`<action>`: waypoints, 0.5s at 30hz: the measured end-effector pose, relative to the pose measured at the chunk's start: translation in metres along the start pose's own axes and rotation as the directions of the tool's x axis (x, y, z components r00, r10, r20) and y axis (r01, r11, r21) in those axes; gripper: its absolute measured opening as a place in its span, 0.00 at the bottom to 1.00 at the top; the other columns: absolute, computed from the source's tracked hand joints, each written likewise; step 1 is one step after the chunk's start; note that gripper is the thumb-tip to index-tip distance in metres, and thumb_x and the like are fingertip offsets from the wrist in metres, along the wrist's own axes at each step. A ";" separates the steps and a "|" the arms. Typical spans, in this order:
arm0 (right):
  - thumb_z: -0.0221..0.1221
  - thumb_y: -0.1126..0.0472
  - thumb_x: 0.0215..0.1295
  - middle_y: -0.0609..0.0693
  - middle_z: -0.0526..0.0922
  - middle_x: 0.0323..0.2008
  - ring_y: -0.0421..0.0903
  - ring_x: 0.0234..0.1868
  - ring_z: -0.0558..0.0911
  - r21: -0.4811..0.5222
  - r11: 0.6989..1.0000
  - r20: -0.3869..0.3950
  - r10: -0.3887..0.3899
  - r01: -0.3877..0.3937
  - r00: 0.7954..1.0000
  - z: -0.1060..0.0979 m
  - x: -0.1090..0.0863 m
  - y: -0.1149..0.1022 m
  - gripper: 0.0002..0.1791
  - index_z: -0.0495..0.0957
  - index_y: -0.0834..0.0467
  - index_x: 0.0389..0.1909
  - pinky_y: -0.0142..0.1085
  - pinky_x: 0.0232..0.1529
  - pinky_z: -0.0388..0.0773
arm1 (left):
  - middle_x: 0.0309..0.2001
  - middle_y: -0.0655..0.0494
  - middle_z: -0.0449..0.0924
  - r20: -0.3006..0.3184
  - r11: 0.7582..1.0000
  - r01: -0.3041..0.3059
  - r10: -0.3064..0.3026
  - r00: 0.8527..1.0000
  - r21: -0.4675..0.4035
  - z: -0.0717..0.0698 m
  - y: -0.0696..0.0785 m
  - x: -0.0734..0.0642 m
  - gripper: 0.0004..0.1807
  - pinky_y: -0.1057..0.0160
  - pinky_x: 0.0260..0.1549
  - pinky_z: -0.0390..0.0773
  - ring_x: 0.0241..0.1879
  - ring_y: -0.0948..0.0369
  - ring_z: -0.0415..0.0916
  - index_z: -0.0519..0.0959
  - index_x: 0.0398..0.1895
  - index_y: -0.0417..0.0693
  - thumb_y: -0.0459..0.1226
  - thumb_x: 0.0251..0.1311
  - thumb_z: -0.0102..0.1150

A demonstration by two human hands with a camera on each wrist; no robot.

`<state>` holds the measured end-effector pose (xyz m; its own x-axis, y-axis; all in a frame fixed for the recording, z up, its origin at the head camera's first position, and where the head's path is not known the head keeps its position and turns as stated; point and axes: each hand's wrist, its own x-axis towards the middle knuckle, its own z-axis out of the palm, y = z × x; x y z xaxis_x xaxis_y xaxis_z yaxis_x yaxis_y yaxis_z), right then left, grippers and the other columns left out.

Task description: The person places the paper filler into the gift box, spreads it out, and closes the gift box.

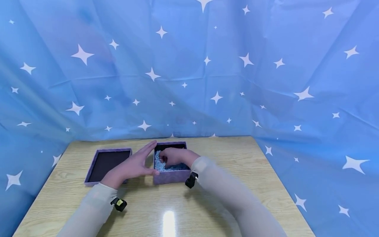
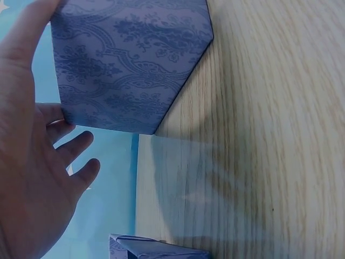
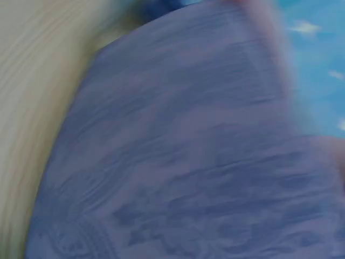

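A purple patterned box (image 1: pixel 171 177) stands open at the middle of the wooden table (image 1: pixel 225 197), with blue-white shredded paper filler (image 1: pixel 159 164) inside. My left hand (image 1: pixel 134 164) lies flat against the box's left wall, fingers straight and thumb by the front corner. The left wrist view shows that wall (image 2: pixel 129 59) beside my open left hand (image 2: pixel 32 178). My right hand (image 1: pixel 170 157) reaches into the box from the right, its fingers curled down into the filler. In the right wrist view only the blurred box wall (image 3: pixel 178 162) shows.
The box's lid (image 1: pixel 112 150) lies upside down just left of the box, dark inside; its corner (image 2: pixel 156 249) shows in the left wrist view. A blue star-printed cloth (image 1: pixel 189 82) hangs behind and on both sides of the table.
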<state>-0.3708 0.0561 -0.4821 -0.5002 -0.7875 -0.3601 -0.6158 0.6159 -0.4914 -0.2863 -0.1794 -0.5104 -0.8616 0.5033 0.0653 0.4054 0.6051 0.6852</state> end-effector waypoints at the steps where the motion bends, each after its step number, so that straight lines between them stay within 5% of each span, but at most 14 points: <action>1: 0.69 0.69 0.74 0.45 0.80 0.35 0.40 0.33 0.75 -0.025 1.000 0.008 0.000 0.000 1.000 0.002 0.002 -0.001 0.08 0.82 0.54 0.46 0.33 0.36 0.73 | 0.92 0.59 0.37 -0.004 1.000 0.000 0.000 1.000 0.004 0.000 -0.001 -0.001 0.71 0.31 0.78 0.62 0.88 0.41 0.44 0.42 0.94 0.60 0.68 0.59 0.77; 7: 0.72 0.65 0.75 0.44 0.84 0.42 0.38 0.41 0.82 0.012 1.000 -0.024 -0.001 0.002 1.000 -0.008 -0.009 -0.002 0.10 0.85 0.54 0.53 0.33 0.45 0.81 | 0.92 0.58 0.37 -0.007 1.000 -0.002 0.002 1.000 0.010 -0.001 -0.003 -0.001 0.71 0.31 0.78 0.61 0.88 0.42 0.44 0.41 0.94 0.61 0.68 0.58 0.78; 11: 0.71 0.65 0.76 0.50 0.87 0.50 0.40 0.48 0.84 0.098 0.994 -0.141 -0.029 0.044 0.990 -0.015 -0.028 -0.003 0.14 0.85 0.58 0.58 0.37 0.51 0.84 | 0.92 0.59 0.36 -0.014 1.000 -0.006 0.006 1.000 -0.004 0.000 -0.003 0.000 0.72 0.31 0.79 0.59 0.88 0.42 0.43 0.41 0.94 0.61 0.67 0.58 0.79; 15: 0.70 0.65 0.77 0.58 0.87 0.54 0.43 0.50 0.84 0.176 0.977 -0.293 -0.068 0.123 0.954 -0.011 -0.045 -0.005 0.16 0.84 0.63 0.61 0.40 0.55 0.83 | 0.92 0.56 0.37 -0.025 1.000 -0.016 0.016 1.000 -0.027 0.002 -0.003 -0.001 0.71 0.30 0.79 0.56 0.88 0.42 0.42 0.41 0.94 0.59 0.61 0.59 0.81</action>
<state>-0.3522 0.0887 -0.4548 -0.6137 -0.7857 -0.0778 -0.5561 0.5000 -0.6639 -0.2864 -0.1805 -0.5141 -0.8624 0.4974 0.0938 0.4111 0.5802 0.7031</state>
